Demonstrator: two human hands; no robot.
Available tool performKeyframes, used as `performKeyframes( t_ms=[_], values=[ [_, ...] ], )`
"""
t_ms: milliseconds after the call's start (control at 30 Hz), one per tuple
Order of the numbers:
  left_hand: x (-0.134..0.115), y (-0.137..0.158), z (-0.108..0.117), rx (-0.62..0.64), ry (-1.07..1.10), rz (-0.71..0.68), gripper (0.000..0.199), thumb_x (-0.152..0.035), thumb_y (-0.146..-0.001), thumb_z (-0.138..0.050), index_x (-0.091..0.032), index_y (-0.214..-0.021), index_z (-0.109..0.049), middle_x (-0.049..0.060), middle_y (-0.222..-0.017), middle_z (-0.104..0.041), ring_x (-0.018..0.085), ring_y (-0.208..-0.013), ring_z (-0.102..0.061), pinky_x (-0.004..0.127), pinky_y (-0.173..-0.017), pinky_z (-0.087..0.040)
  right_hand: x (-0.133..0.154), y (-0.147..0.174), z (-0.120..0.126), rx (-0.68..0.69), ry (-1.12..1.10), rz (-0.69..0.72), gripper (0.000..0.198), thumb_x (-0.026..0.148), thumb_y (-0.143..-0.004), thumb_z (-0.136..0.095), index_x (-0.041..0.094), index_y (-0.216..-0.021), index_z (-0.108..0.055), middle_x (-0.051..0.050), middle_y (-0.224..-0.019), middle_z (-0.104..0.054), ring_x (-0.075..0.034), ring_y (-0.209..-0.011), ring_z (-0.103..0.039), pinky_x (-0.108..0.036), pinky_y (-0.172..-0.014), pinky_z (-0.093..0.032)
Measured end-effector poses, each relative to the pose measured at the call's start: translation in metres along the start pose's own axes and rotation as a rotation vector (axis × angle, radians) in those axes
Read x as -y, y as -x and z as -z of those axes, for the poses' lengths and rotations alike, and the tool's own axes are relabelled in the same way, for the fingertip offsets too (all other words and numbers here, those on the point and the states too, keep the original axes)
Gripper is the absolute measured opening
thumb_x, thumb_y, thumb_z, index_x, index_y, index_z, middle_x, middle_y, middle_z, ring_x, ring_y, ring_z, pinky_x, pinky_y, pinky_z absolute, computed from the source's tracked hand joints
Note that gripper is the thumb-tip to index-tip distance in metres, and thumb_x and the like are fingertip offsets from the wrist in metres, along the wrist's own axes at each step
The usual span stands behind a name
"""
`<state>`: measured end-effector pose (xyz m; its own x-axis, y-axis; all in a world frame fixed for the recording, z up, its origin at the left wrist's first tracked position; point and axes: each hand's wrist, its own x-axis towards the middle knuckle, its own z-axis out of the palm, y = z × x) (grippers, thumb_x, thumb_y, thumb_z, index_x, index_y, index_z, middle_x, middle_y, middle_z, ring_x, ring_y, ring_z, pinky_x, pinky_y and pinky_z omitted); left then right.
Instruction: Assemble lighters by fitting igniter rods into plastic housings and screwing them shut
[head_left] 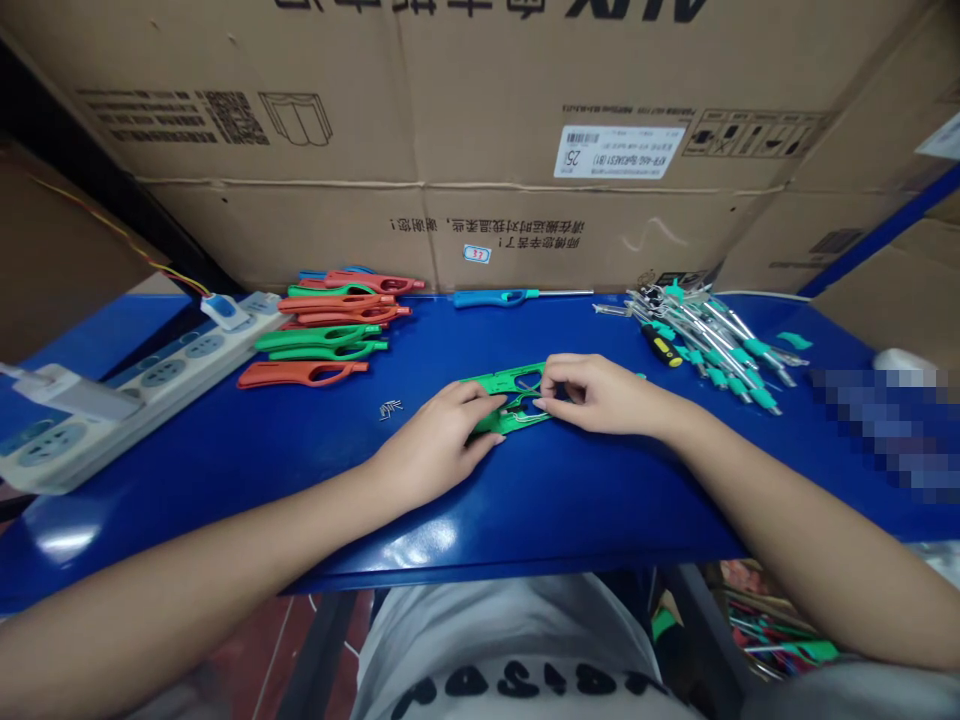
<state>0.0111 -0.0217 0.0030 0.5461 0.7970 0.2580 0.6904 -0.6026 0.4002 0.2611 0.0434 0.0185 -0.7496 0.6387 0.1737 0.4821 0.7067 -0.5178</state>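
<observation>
Two green lighter casing halves [491, 384] lie side by side on the blue table in front of me, one opened beside the other. My left hand [442, 425] grips their left end, thumb and fingers closed on the green plastic. Over the right end is my right hand [600, 395], its thumb and index finger pinched together at the inner edge of the casing. A thin pale wire shows close to those fingertips; whether they hold it is hidden. Small metal parts are visible inside the nearer half.
Several small screws [390, 409] lie left of my hands. Orange and green lighter handles [304, 374] are stacked beside a power strip [161, 375]. A blue lighter [491, 298] rests at the back. Metal lighter tubes [739, 350] and a yellow-black screwdriver [661, 346] lie right, before a cardboard wall [322, 235].
</observation>
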Motion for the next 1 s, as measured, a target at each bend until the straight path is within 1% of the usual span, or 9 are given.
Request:
performKeyframes(
  t_ms=[100,167,267,367,467,633,833,900,1000],
  values=[
    [0.0,0.0,-0.002,-0.009,0.015,-0.027,0.034,-0.022,-0.093,-0.067,-0.011,-0.125,-0.066,0.01,-0.108,-0.066,0.025,-0.103,-0.061,0.042,-0.097,-0.053,0.003,-0.001,-0.003,0.005,0.028,-0.02,0.017,0.03,-0.092,-0.061,0.017,-0.081,-0.061,-0.002,-0.081,-0.06,-0.013,-0.07,-0.051,-0.025,-0.065,-0.036],
    [-0.002,0.001,-0.002,-0.003,-0.017,-0.06,0.03,-0.022,-0.096,-0.063,-0.013,-0.124,-0.068,0.01,-0.105,-0.065,0.024,-0.101,-0.06,0.041,-0.095,-0.054,0.005,-0.001,-0.004,0.009,0.047,-0.044,0.017,0.03,-0.092,-0.061,0.018,-0.08,-0.061,-0.002,-0.08,-0.061,-0.013,-0.07,-0.052,-0.025,-0.064,-0.035],
    [-0.01,0.001,0.0,0.06,-0.168,-0.093,0.03,-0.022,-0.099,-0.055,-0.011,-0.125,-0.067,0.012,-0.107,-0.063,0.026,-0.103,-0.059,0.042,-0.094,-0.054,0.006,-0.002,-0.006,0.008,0.066,-0.08,0.018,0.029,-0.092,-0.06,0.018,-0.078,-0.061,-0.001,-0.076,-0.061,-0.013,-0.069,-0.052,-0.025,-0.063,-0.033],
    [-0.02,0.0,0.004,0.157,-0.37,-0.07,0.036,-0.022,-0.102,-0.048,-0.006,-0.131,-0.063,0.015,-0.109,-0.064,0.03,-0.103,-0.06,0.046,-0.091,-0.055,0.006,-0.003,-0.006,0.011,0.072,-0.087,0.019,0.029,-0.092,-0.06,0.018,-0.077,-0.061,-0.002,-0.075,-0.061,-0.013,-0.069,-0.052,-0.025,-0.064,-0.032],
    [-0.026,-0.002,0.007,0.205,-0.443,-0.057,0.035,-0.022,-0.103,-0.046,-0.008,-0.129,-0.064,0.014,-0.109,-0.064,0.029,-0.1,-0.061,0.045,-0.089,-0.055,0.006,-0.004,-0.007,0.018,0.062,-0.092,0.02,0.03,-0.092,-0.059,0.017,-0.076,-0.06,-0.002,-0.075,-0.061,-0.014,-0.069,-0.052,-0.025,-0.063,-0.031],
    [-0.023,-0.001,0.007,0.191,-0.424,-0.071,0.033,-0.022,-0.102,-0.048,-0.01,-0.128,-0.064,0.014,-0.111,-0.064,0.029,-0.103,-0.059,0.044,-0.092,-0.054,0.004,-0.005,-0.004,0.032,0.008,-0.09,0.021,0.033,-0.091,-0.061,0.017,-0.077,-0.061,-0.001,-0.072,-0.06,-0.012,-0.064,-0.049,-0.025,-0.062,-0.033],
    [-0.012,0.002,0.005,0.092,-0.212,-0.085,0.035,-0.019,-0.101,-0.05,-0.014,-0.133,-0.061,0.013,-0.114,-0.063,0.027,-0.108,-0.057,0.045,-0.099,-0.051,-0.003,0.0,0.007,0.145,-0.156,-0.135,0.027,0.043,-0.088,-0.065,0.016,-0.087,-0.066,0.001,-0.071,-0.057,-0.011,-0.059,-0.045,-0.024,-0.057,-0.034],
    [-0.011,0.003,0.006,0.098,-0.181,-0.099,0.038,-0.017,-0.101,-0.047,-0.019,-0.137,-0.059,0.012,-0.118,-0.062,0.026,-0.109,-0.056,0.045,-0.098,-0.052,-0.005,0.001,0.009,0.17,-0.195,-0.142,0.028,0.043,-0.088,-0.065,0.016,-0.088,-0.067,0.002,-0.068,-0.055,-0.011,-0.058,-0.044,-0.024,-0.056,-0.035],
    [-0.011,0.004,0.007,0.13,-0.212,-0.128,0.041,-0.013,-0.101,-0.044,-0.024,-0.137,-0.061,0.012,-0.122,-0.061,0.027,-0.11,-0.054,0.046,-0.098,-0.052,-0.005,0.001,0.011,0.179,-0.227,-0.154,0.025,0.04,-0.088,-0.066,0.015,-0.089,-0.068,0.004,-0.063,-0.052,-0.01,-0.055,-0.041,-0.024,-0.056,-0.034]
  ],
)
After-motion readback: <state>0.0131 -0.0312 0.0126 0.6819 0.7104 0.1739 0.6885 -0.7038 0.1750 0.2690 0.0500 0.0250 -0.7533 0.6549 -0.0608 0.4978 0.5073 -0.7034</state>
